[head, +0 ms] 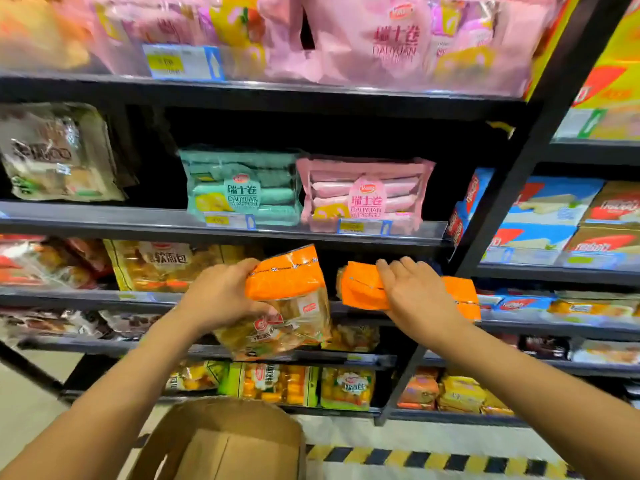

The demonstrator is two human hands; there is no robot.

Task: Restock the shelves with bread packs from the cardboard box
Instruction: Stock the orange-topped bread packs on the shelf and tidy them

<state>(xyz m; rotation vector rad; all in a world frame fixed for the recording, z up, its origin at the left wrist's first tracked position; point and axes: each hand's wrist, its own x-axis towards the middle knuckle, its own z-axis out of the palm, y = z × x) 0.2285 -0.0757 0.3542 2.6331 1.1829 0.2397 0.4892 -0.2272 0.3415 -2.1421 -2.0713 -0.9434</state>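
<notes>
The third shelf (242, 299) down, the one with the yellow bread packs (156, 265) at its left, serves as the landmark. The right hand (415, 292) lies palm-down on an orange bread pack (360, 289) that rests on that shelf's right end, its long axis running left to right along the front edge. The fingers are spread flat over the pack rather than curled under it, so it reads as pressing or sliding more than as a firm grip.

The left hand (221, 296) is clamped on a second orange-topped bread pack (291, 306), fingers wrapped round its left edge, holding it in the air just in front of the shelf's edge. This pack stands roughly upright and tilted, its orange end up and its long axis pointing down toward the cardboard box (221, 441), which sits open below, in front of the lowest shelves.

The dark gap on the shelf, between the yellow packs and the laid pack, lies just behind and above the held pack. The left hand is nearer to it; the move likely calls for tipping the pack forward into that gap.
</notes>
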